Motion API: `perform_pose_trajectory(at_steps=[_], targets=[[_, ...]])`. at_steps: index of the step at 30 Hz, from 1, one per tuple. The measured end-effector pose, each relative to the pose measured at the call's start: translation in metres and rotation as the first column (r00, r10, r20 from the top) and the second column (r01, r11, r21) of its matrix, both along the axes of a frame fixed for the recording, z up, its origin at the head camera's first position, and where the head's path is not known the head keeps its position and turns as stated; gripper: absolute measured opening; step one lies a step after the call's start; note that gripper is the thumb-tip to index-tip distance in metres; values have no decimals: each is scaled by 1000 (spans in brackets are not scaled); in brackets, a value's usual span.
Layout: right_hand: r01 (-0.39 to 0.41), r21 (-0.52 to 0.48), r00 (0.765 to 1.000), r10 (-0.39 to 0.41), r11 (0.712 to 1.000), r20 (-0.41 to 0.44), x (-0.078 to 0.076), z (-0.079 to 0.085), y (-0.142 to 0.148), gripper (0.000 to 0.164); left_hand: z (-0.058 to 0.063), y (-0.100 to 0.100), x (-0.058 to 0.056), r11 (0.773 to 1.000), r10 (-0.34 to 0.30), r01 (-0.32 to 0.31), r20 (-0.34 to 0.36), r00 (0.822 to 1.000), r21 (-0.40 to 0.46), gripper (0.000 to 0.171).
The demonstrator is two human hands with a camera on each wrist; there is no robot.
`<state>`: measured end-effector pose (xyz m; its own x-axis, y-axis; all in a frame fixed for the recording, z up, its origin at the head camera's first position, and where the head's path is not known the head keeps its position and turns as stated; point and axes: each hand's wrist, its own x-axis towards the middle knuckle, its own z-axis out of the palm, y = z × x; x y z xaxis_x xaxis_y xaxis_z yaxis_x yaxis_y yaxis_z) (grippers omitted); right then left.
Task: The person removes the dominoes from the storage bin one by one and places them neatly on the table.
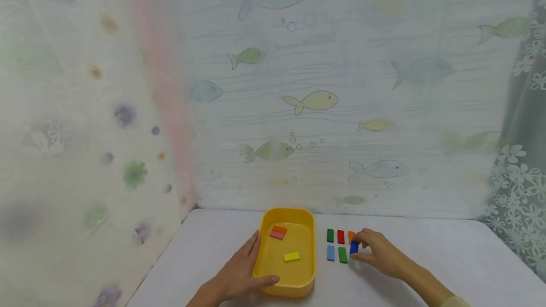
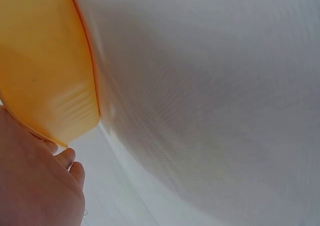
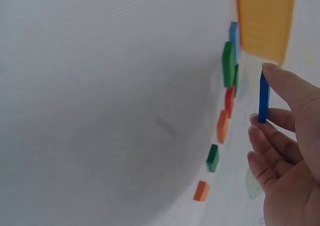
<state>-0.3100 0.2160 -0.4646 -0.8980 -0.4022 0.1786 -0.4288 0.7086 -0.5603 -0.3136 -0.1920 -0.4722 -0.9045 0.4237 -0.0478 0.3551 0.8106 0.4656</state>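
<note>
Between the thumb and fingertips of my right hand [image 1: 377,252] I pinch a dark blue flat block [image 1: 354,247]. In the right wrist view this blue block [image 3: 264,96] is held up off the cloth, long side between thumb and fingers. My left hand [image 1: 241,271] rests against the left side and near corner of a yellow plastic tub [image 1: 314,250], its fingers straight along the wall and the thumb over the near rim. Inside the tub lie an orange block [image 1: 279,229], a pink block [image 1: 276,235] and a yellow block [image 1: 292,257].
Right of the tub, loose blocks lie in two rows: dark green [image 1: 330,235], red [image 1: 341,237] and orange [image 1: 351,237] behind, light blue [image 1: 330,253] and green [image 1: 343,255] in front. Another orange block [image 3: 201,191] shows in the right wrist view. A fish-patterned curtain [image 1: 315,169] hangs behind the table.
</note>
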Motion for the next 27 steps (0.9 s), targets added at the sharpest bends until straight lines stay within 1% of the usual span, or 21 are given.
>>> perform_pose_trajectory(at_steps=[4,7,9,12,15,19,23,27], targets=[[12,34,1000,-13,999,19,0,-4,4,40,2,1,0,1000,4,-4,7,1000,-17,118],[39,44,997,-41,998,58,-1,-7,5,43,4,1,0,1000,7,-7,9,1000,-20,118],[52,51,995,-56,997,84,-2,-10,5,44,4,2,0,1000,7,-7,13,1000,-12,119],[50,56,993,-56,997,104,-1,-15,5,44,2,2,2,1000,10,-9,19,1000,-3,119],[35,64,994,-42,997,99,-2,-20,5,43,-1,1,3,1000,11,-11,22,1000,2,118],[23,80,997,-29,997,78,-4,-24,4,42,-4,1,4,1000,8,-8,20,1000,4,118],[26,106,997,-34,994,70,-6,-23,3,44,-2,1,4,1000,8,-8,27,1000,-3,118],[31,115,997,-39,993,64,-8,-20,2,46,1,1,3,1000,17,-17,26,1000,-7,119]])
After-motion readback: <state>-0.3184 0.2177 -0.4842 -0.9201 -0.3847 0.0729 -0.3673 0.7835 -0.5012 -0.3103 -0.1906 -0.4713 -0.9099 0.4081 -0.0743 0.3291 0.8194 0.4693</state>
